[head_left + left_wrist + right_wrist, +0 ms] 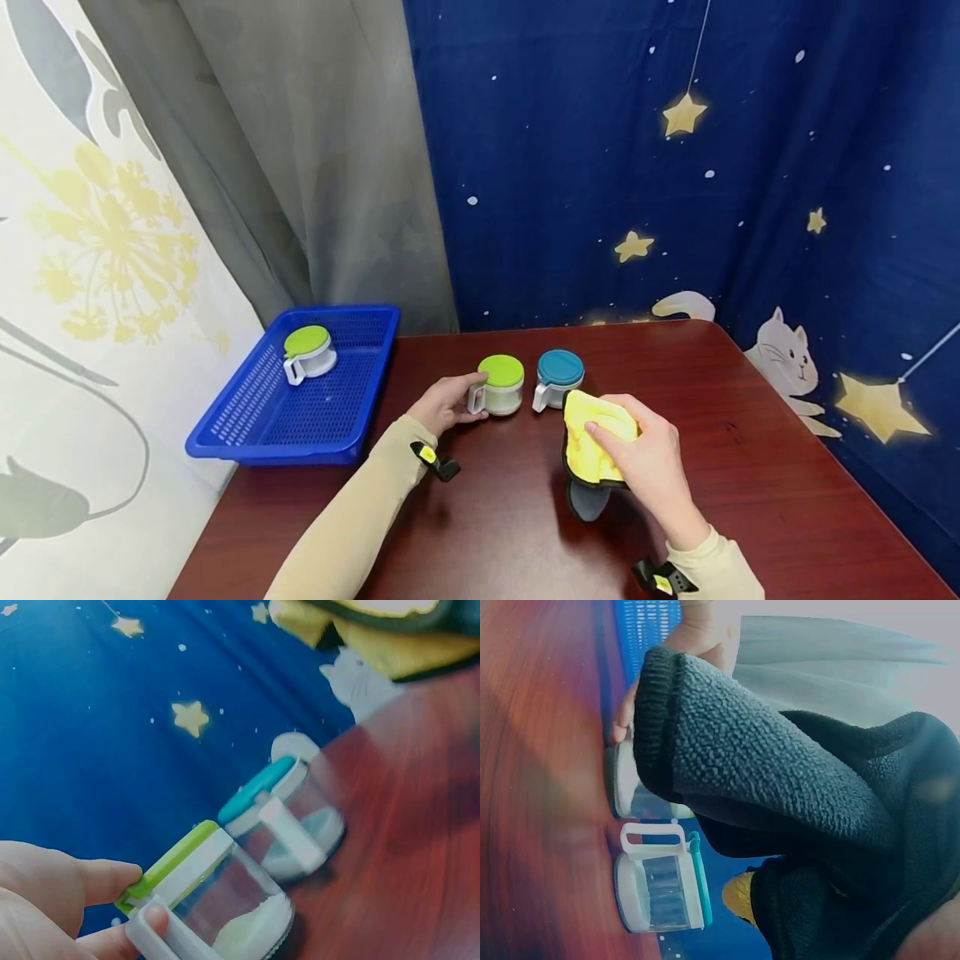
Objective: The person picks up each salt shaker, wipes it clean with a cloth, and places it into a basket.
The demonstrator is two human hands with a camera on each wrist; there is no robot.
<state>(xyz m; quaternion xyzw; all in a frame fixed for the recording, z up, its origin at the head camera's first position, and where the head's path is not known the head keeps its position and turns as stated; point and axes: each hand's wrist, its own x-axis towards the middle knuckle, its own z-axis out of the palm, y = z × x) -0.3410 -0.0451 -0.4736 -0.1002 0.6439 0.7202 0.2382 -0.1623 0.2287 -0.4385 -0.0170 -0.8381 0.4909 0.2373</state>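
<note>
In the head view, I see the left hand at the handle side of a green-lidded jar, which stands upright on the dark red table. One finger reaches the lid's edge and the digits close around the handle. Just to the right stands a teal-lidded jar, its handle turned left and near. The right hand pinches a yellow cloth between thumb and fingers, near the teal-lidded jar; the grey underside hangs down on the near side. Over on the far left sits a blue basket, a second jar inside it, also capped in green. Beyond the table hang a grey curtain and a navy curtain printed with stars.

In the left wrist view, one digit presses the rim of the green lid while a fingertip shows at the handle; I cannot tell how the other fingers lie. A pale layer fills the bottom of this jar. The teal-lidded jar stands just beyond it, and the cloth crosses the upper right corner.

In the right wrist view, the cloth's grey side covers much of the scene, partly hiding the left hand and the green-lidded jar. Only a sliver of the right hand shows, so its fingers I cannot tell from there.
</note>
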